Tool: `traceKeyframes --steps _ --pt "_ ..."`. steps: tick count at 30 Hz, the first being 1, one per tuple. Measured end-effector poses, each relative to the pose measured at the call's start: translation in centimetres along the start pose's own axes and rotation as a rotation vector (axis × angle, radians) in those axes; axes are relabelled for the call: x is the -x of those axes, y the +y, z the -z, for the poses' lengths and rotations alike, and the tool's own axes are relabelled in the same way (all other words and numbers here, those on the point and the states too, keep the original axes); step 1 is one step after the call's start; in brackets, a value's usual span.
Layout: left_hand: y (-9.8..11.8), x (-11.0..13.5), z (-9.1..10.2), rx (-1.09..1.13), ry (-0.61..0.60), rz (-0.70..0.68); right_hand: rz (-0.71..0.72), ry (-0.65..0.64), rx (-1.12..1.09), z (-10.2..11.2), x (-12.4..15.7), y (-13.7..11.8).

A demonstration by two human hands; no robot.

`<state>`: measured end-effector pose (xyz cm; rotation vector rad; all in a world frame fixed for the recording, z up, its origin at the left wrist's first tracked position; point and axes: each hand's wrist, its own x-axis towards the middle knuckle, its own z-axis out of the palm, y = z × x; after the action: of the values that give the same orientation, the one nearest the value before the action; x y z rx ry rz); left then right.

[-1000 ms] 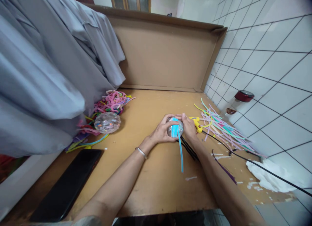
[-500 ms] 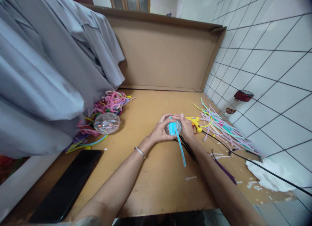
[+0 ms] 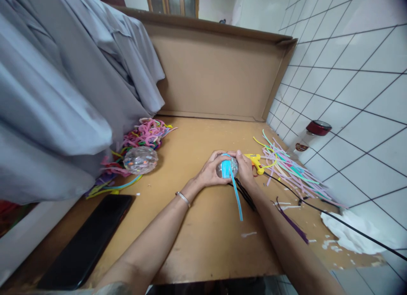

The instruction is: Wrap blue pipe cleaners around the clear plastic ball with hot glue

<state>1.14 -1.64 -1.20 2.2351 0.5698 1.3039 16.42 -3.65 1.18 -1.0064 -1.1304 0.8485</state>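
Note:
Between my two hands is a clear round ball [image 3: 234, 165] with small specks inside. A band of light blue pipe cleaner [image 3: 226, 169] is wound round part of it, and one loose end hangs down toward me. My left hand [image 3: 212, 170] wraps the ball's left side, thumb below the blue band. Against its right side, my right hand [image 3: 244, 167] is closed with the thumb near the top. A yellow hot glue gun [image 3: 255, 162] lies just beyond my right hand. Black cable [image 3: 245, 195] lies bunched beneath the hands.
A second clear ball [image 3: 140, 160] sits left by a heap of pink pipe cleaners [image 3: 149, 134]. A black phone [image 3: 90, 240] lies front left. Right are loose pipe cleaners [image 3: 295, 172], a red-lidded jar [image 3: 310, 136], white tissue [image 3: 349, 231] and a purple bundle [image 3: 292, 223]. A cardboard panel [image 3: 216, 74] stands behind.
The view has shifted very slightly. Both hands keep their hold on the ball, and the blue band and its hanging end look nearly the same.

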Motion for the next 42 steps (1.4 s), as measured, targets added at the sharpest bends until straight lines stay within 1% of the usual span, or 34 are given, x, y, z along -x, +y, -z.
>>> traceKeyframes --steps 3,7,11,17,26,29,32,34,36,39,42 --pt "0.2 -0.1 0.0 -0.010 0.015 -0.010 -0.001 0.010 -0.014 -0.1 0.0 0.0" --pt "0.2 -0.1 -0.1 0.001 0.032 0.046 -0.001 0.005 -0.032 -0.1 0.0 0.0" --pt "0.1 -0.1 0.0 0.017 0.024 0.081 0.007 -0.018 -0.030 -0.1 0.1 -0.2" --pt "0.2 -0.4 0.3 -0.007 0.008 0.060 -0.017 -0.022 -0.041 -0.2 0.1 -0.6" --pt "0.3 -0.7 0.3 0.033 0.012 0.075 -0.028 -0.055 -0.045 -0.2 0.2 -0.6" --pt "0.2 -0.7 0.2 0.046 0.022 0.090 -0.041 -0.045 -0.108 -0.2 0.2 -0.3" --pt "0.3 -0.8 0.2 0.052 0.041 0.105 -0.048 0.001 -0.158 -0.2 0.2 0.2" --pt "0.3 -0.7 0.2 0.042 0.059 0.128 -0.035 0.034 -0.139 -0.2 0.2 0.5" --pt "0.3 -0.7 0.3 0.033 0.072 0.162 -0.013 0.040 -0.096 -0.1 0.1 0.7" --pt "0.2 -0.7 0.4 0.037 0.082 0.205 0.048 -0.011 0.007 0.1 0.2 0.8" --pt "0.1 -0.7 0.6 0.047 0.086 0.225 0.149 -0.072 0.138 0.1 0.4 0.6"
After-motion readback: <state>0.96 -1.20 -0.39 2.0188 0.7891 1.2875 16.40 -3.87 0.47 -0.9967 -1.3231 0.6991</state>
